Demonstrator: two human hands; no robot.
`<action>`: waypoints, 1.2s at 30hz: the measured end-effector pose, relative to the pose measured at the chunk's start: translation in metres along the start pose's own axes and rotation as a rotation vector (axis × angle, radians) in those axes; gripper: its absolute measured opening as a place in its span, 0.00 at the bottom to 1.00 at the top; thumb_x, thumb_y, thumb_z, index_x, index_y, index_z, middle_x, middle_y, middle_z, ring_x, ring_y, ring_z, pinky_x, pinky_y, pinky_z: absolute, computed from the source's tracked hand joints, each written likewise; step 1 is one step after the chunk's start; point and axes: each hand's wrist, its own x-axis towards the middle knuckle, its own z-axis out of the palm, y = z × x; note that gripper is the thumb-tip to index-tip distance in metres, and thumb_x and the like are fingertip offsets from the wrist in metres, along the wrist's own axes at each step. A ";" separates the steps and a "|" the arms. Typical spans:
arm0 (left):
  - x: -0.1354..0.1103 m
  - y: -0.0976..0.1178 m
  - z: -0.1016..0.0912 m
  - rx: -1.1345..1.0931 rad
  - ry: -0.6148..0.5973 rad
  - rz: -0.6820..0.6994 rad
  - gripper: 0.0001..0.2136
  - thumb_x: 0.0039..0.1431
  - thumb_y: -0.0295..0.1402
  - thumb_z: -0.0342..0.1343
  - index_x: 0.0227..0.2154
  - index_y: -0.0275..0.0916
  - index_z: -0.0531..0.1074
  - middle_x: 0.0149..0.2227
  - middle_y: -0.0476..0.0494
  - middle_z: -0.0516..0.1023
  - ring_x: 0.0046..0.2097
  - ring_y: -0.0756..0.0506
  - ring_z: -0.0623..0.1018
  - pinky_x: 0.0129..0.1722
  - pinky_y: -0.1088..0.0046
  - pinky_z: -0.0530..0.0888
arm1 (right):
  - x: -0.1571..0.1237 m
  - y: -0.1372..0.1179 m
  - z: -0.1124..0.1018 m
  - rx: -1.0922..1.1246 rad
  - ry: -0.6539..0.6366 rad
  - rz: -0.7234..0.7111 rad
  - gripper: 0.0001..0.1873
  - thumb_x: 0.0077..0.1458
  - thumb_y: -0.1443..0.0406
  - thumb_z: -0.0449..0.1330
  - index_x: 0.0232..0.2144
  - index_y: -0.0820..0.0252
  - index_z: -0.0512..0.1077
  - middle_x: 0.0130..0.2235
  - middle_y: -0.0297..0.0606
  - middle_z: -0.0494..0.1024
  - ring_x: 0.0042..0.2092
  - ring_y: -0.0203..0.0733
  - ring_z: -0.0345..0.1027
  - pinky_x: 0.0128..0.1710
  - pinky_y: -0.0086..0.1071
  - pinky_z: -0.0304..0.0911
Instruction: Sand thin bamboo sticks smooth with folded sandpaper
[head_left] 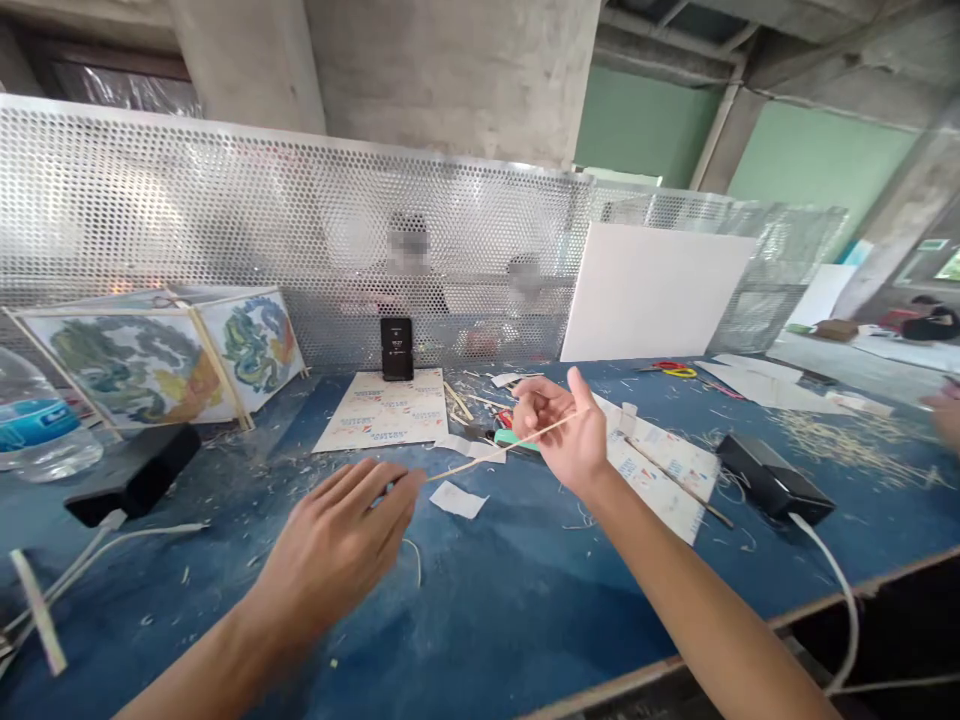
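Observation:
A thin bamboo stick point(502, 450) slants up to the right between my hands. My left hand point(349, 535) is closed on its lower end, pinching it with the fingertips. My right hand point(566, 430) is turned palm toward me, thumb raised and fingers loosely curled apart. The stick's upper end lies across that palm near the thumb, with no finger wrapped round it. Below the stick, a small white paper scrap point(459, 500) rests on the blue table point(480, 610). Partly behind the right hand is a mint-green tool handle point(517, 438).
A painted paper lantern point(135, 365) and a water bottle point(41, 425) stand at left. Black boxes with white cables point(776, 475) sit on both sides. A phone point(397, 348) stands behind a printed board point(386, 410). Scissors point(675, 369) and stick shavings point(847, 440) lie right. Perforated metal screens the back.

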 end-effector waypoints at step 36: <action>0.009 -0.002 -0.001 -1.602 -0.348 -0.843 0.15 0.64 0.32 0.60 0.52 0.48 0.67 0.38 0.52 0.73 0.36 0.49 0.78 0.37 0.71 0.76 | -0.029 0.069 0.029 -1.229 -0.574 -0.102 0.12 0.59 0.66 0.64 0.47 0.58 0.77 0.49 0.45 0.77 0.49 0.51 0.72 0.51 0.42 0.64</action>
